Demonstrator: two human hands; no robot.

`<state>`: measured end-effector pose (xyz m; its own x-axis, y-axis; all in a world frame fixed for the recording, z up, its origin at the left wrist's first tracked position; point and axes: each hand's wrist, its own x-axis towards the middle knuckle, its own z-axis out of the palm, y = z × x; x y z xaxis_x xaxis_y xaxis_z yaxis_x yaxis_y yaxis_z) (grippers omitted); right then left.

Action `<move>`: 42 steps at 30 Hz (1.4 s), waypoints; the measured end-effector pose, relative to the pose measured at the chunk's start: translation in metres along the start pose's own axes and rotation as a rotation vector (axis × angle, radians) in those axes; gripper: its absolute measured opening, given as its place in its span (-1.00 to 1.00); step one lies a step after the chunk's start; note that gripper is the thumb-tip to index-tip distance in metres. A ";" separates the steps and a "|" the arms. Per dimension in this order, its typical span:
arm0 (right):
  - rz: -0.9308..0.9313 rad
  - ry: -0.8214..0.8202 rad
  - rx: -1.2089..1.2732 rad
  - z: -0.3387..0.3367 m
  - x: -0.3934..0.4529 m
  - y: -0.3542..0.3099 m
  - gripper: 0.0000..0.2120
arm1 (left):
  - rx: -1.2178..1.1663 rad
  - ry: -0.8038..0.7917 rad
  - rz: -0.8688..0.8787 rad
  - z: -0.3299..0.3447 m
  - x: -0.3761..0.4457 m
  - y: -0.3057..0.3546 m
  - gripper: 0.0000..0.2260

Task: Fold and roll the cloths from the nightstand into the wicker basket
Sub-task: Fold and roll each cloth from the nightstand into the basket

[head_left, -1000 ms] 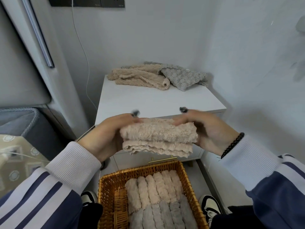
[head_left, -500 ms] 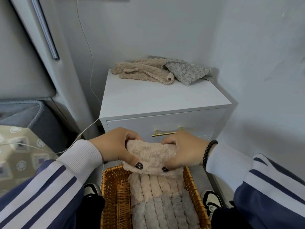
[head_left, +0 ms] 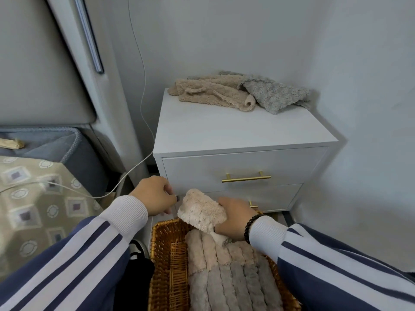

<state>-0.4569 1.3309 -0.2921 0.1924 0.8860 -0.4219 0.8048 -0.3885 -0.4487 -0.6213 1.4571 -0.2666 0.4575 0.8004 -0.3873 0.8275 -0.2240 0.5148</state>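
The right hand [head_left: 234,217] grips a rolled beige cloth [head_left: 201,211] at its right end, fingers curled round it so the roll keeps its shape and cannot unwind on the way down. The roll hangs tilted just above the far end of the wicker basket [head_left: 165,261], its lower edge close to or touching the rolls [head_left: 226,272] already packed there; I cannot tell which. Those rolls lie side by side in rows, beige at the far end and grey nearer the camera, so each new one probably goes in parallel to hold the others snug.

The left hand [head_left: 155,195] sits just left of the roll, apart from it, fingers curled loosely and holding nothing that I can see. It looks free to steady the basket or tuck the roll, though that is a guess.

The basket stands on the floor in front of the white nightstand [head_left: 235,131], near enough that a finished roll drops straight in. Two or more loose cloths remain at the far edge of the nightstand top: a crumpled beige cloth [head_left: 213,93] on the left and a grey cloth [head_left: 276,96] overlapping it on the right, so the task is not finished. A white cable [head_left: 143,86] runs down the wall left of the nightstand toward the bed [head_left: 29,198].
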 end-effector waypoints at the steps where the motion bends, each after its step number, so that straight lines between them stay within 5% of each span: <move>1: 0.008 0.014 0.034 0.007 0.004 0.000 -0.74 | -0.129 -0.077 -0.071 0.004 -0.001 -0.001 -0.92; 7: 0.046 0.090 0.208 0.056 0.016 -0.010 -0.70 | -0.521 -0.295 -0.346 0.032 0.004 -0.006 -0.59; 13: 0.002 0.048 0.261 0.113 0.026 -0.024 -0.66 | -0.543 -0.328 -0.492 0.059 0.011 -0.025 -0.48; 22: 0.094 -0.155 0.375 0.177 0.055 -0.018 -0.50 | -0.131 -0.242 -0.416 0.117 0.037 -0.063 -0.62; 29: 0.155 -0.223 0.387 0.213 0.082 0.002 -0.38 | -0.258 -0.203 -0.585 0.160 0.072 -0.103 -0.61; 42: 0.182 -0.263 0.440 0.253 0.124 0.022 -0.33 | -0.250 -0.108 -0.634 0.212 0.111 -0.144 -0.67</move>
<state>-0.5569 1.3679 -0.5536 0.1142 0.7235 -0.6808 0.4495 -0.6487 -0.6141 -0.6204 1.4609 -0.5457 -0.0496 0.6721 -0.7388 0.8522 0.4142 0.3196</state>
